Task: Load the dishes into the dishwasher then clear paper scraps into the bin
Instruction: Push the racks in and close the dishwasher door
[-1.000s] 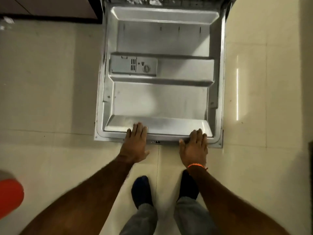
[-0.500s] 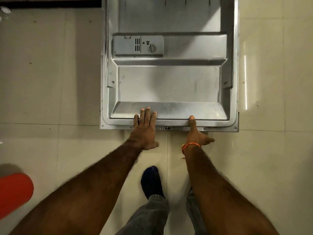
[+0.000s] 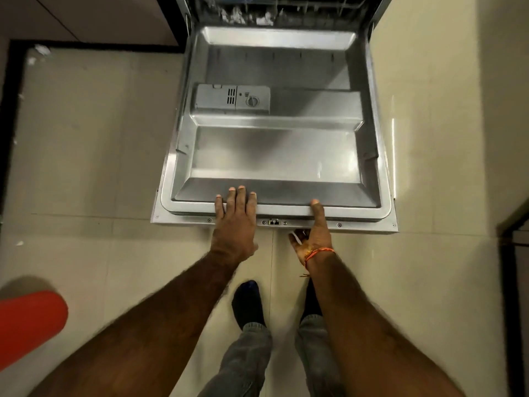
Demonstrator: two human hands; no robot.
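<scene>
Home kitchen: built-in dishwasher (image 3: 274,133) with door dropped open, cream tiled floor (image 3: 86,167), cabinet base (image 3: 100,18) far left.

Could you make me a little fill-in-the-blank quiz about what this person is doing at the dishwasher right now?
1. Both hands are at the front edge of the dishwasher door, which hangs ____.
2. The left hand lies ____ on top of that edge.
3. The right hand has its thumb over the edge and its fingers ____ it.
4. An ____ thread is tied round the right wrist.

Missing words: open; flat; under; orange
</scene>
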